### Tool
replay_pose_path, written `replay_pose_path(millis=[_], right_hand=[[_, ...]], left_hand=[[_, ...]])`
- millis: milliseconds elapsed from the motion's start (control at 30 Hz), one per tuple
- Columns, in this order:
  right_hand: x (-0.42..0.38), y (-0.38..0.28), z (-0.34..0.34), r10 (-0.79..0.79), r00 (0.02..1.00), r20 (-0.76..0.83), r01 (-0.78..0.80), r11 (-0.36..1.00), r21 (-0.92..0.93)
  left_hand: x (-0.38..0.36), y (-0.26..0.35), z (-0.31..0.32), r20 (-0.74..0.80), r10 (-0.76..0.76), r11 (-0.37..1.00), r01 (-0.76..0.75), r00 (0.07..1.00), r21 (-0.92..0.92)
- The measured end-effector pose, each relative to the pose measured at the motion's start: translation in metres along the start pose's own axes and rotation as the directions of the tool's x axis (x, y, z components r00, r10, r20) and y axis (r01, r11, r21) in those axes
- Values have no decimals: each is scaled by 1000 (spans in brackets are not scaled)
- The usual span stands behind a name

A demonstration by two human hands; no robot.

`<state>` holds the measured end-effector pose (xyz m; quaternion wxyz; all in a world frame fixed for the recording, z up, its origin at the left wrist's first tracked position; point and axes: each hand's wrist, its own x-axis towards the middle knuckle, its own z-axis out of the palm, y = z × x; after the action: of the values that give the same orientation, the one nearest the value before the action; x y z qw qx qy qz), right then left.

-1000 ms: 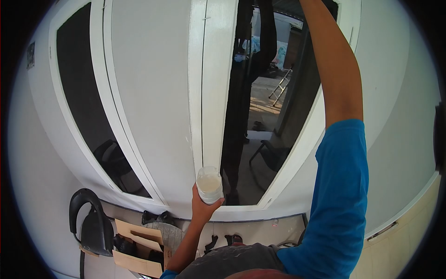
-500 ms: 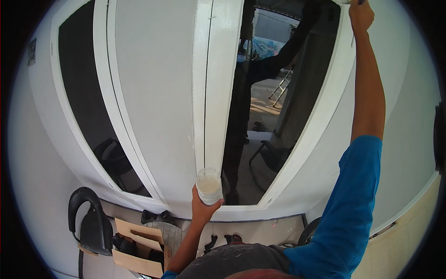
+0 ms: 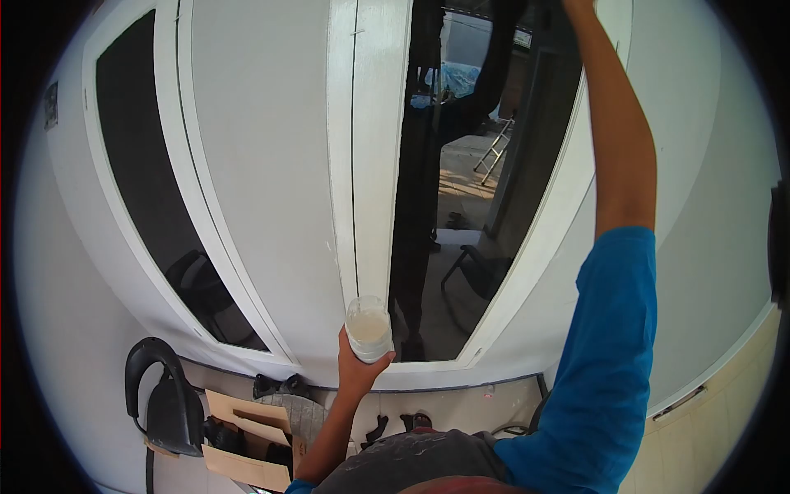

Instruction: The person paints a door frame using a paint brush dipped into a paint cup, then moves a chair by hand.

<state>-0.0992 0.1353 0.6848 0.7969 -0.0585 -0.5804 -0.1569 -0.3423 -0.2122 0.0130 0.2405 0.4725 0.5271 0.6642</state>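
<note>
My left hand (image 3: 359, 372) is wrapped around a clear plastic jar (image 3: 368, 328) of white paint, held upright at waist height in front of a white window frame (image 3: 374, 165). My right arm (image 3: 619, 148), in a blue sleeve, reaches straight up along the right side of the dark glass pane (image 3: 461, 214). The top edge of the picture cuts off its hand, so what it holds is hidden.
A second dark window (image 3: 152, 198) sits in the white wall on the left. Below stand a black chair (image 3: 160, 395), an open cardboard box (image 3: 247, 440) and dark shoes (image 3: 276, 384) on the floor. The glass reflects a ladder and a chair.
My right arm has swung left and higher, taking the hand out of the top of the picture. The jar in my left hand has stayed in place.
</note>
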Motion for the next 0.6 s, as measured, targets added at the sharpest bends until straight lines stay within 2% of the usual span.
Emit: replay_pose_path(millis=[100, 200, 233, 267, 300, 367, 433, 467, 500, 533, 567, 600], right_hand=[[9, 33, -62, -77, 996, -41, 70, 984, -161], [21, 52, -107, -210, 973, -100, 135, 860, -493], [20, 50, -114, -258, 959, -119, 147, 809, -569], [12, 32, -115, -184, 977, -110, 92, 825, -558], [8, 26, -107, -182, 977, -112, 90, 826, -557], [4, 20, -91, -284, 958, -21, 201, 727, -656], [-13, -15, -54, -299, 949, 97, 305, 807, -506], [-21, -30, -36, -294, 947, 129, 321, 883, -344], [-30, -46, -20, -252, 963, 99, 269, 933, -238], [-35, -50, -3, -272, 962, 35, 273, 961, -38], [-45, -66, 5, -222, 975, 19, 221, 974, 53], [-56, -76, 10, -242, 970, 7, 242, 968, 62]], left_hand=[[-3, -2, -3, -7, 1, 1000, -1, 1000, -14], [-6, -3, -7, -23, -14, 1000, 14, 1000, -4], [-7, -4, -8, -30, -16, 1000, 16, 999, 9], [-8, -5, -9, -32, -17, 1000, 17, 999, 11], [-8, -5, -10, -36, -4, 1000, 5, 999, 27], [-6, -4, -10, -38, 12, 999, -10, 999, 43], [-4, -4, -8, -25, 5, 1000, -5, 1000, 18], [-4, -2, -6, -19, 5, 1000, -4, 1000, 19], [-3, 1, -4, -10, -4, 1000, 4, 1000, 26], [-3, 3, -2, -1, -12, 999, 12, 1000, 33], [-3, 4, -1, 7, -13, 999, 13, 1000, 36], [-4, 5, 0, 17, -15, 999, 15, 1000, 33]])
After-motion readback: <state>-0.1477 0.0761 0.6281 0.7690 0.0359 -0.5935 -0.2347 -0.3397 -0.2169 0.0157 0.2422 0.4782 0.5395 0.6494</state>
